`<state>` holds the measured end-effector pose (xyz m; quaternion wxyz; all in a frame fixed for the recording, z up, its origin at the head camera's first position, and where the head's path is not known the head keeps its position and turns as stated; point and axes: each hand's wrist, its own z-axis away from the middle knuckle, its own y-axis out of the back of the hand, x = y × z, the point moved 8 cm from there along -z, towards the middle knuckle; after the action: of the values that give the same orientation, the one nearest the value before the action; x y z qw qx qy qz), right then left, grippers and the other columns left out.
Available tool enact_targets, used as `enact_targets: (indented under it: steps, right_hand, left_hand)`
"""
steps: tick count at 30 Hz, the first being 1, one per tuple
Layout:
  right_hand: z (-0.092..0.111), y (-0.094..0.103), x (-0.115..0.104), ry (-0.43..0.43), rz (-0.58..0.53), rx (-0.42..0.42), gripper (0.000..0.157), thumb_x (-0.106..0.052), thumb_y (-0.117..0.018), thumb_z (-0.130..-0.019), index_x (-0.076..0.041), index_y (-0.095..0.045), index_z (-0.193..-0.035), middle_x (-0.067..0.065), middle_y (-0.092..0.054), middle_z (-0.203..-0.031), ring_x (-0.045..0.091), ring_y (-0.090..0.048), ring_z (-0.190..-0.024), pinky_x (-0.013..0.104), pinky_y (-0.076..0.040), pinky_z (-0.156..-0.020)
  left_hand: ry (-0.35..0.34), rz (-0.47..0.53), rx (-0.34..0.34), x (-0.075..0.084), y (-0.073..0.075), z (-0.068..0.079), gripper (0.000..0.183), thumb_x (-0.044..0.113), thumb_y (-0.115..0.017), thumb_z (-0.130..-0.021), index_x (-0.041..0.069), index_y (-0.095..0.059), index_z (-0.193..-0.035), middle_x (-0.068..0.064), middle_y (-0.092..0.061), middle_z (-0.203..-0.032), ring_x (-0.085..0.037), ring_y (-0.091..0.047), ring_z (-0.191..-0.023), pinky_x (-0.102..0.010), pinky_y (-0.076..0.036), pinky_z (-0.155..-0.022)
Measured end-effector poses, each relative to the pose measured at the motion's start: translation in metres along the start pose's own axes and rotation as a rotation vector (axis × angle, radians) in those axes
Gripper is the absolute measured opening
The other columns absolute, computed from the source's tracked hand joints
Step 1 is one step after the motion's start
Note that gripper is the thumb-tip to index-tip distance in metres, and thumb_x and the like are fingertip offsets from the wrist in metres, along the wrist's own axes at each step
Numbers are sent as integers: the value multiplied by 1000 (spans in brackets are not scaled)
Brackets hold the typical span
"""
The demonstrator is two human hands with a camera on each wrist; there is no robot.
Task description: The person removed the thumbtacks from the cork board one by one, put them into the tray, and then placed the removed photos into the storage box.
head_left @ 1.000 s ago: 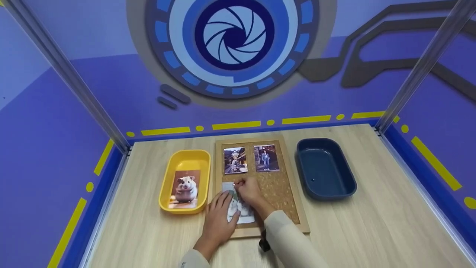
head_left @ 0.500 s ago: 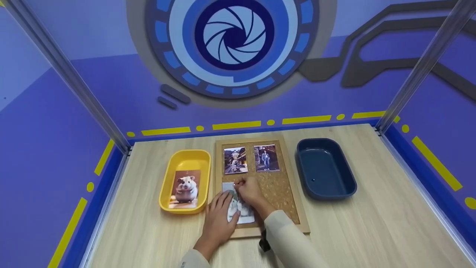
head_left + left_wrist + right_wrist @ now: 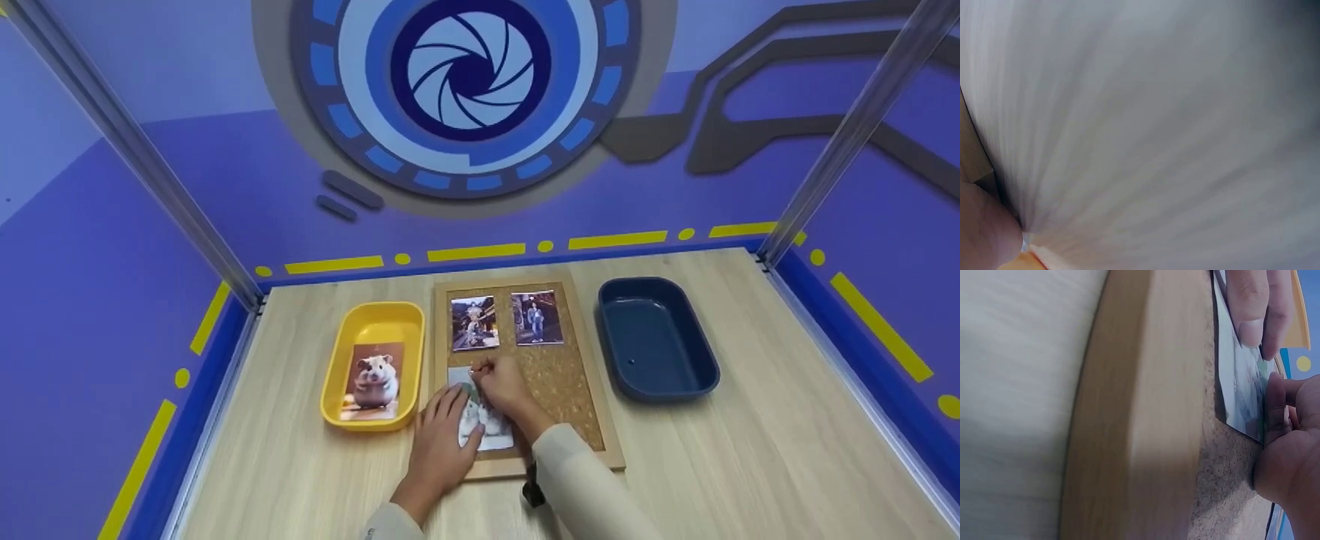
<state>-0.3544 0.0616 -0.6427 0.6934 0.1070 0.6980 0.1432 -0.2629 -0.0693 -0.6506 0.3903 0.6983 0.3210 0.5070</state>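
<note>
A framed corkboard (image 3: 570, 382) lies on the table. On its lower left part is a photo of pale animals (image 3: 495, 433), partly covered by both hands. My left hand (image 3: 444, 442) rests on this photo, its fingers spread along the left side and its thumb low on the picture. At the photo's top edge my right hand (image 3: 504, 386) pinches a small pushpin (image 3: 473, 373), mostly hidden by the fingertips. In the right wrist view the curled right hand (image 3: 1292, 450) is beside the photo (image 3: 1235, 394). The left wrist view shows mostly a blurred pale surface.
Two portrait photos, a left one (image 3: 475, 322) and a right one (image 3: 537, 318), are on the board's upper part. A yellow tray (image 3: 371, 313) holding a hamster photo (image 3: 373, 382) stands to the left. To the right is a dark blue tray (image 3: 660, 337). Purple walls (image 3: 480, 232) enclose the table.
</note>
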Motion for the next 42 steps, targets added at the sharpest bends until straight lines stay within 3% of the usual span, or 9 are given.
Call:
enact_targets:
  steps: [6,16,26,35,42]
  right_hand:
    - [0,0,0,-13,17,-3,8,8,-67,-89,6,-74,-92,12,-71,-80,9,-54,-63,21,-45,-57]
    - [-1,0,4,-67,-19,-31,7,7,-66,-91,3,-72,-92,-2,-59,-72,8,-52,-56,19,-43,-49]
    - [0,-2,3,-52,24,-39,7,5,-66,-91,2,-72,-92,2,-63,-77,9,-53,-59,20,-44,-52]
    - [1,-2,-4,20,84,-28,5,4,-71,-88,1,-72,-84,-3,-57,-72,10,-52,-66,20,-42,-58]
    - [2,-2,-4,26,94,-16,7,7,-70,-87,1,-70,-83,-4,-54,-72,11,-51,-68,20,-41,-61]
  left_hand:
    - [6,-4,-9,0,0,1,64,46,-63,-101,14,-55,-155,-5,-51,-165,-31,-39,-157,-59,-39,-120]
    - [4,0,-7,1,1,-1,64,47,-63,-102,14,-54,-156,-5,-51,-165,-32,-39,-157,-60,-38,-121]
    - [14,14,-11,-1,1,1,64,46,-64,-101,14,-54,-156,-5,-50,-165,-32,-38,-158,-59,-38,-121]
    - [24,2,-20,-1,0,-1,64,46,-64,-102,15,-53,-156,-3,-49,-166,-31,-37,-158,-60,-39,-118]
    - [16,12,-23,-1,-1,-1,65,46,-63,-101,15,-52,-158,-3,-49,-166,-31,-37,-159,-61,-37,-122]
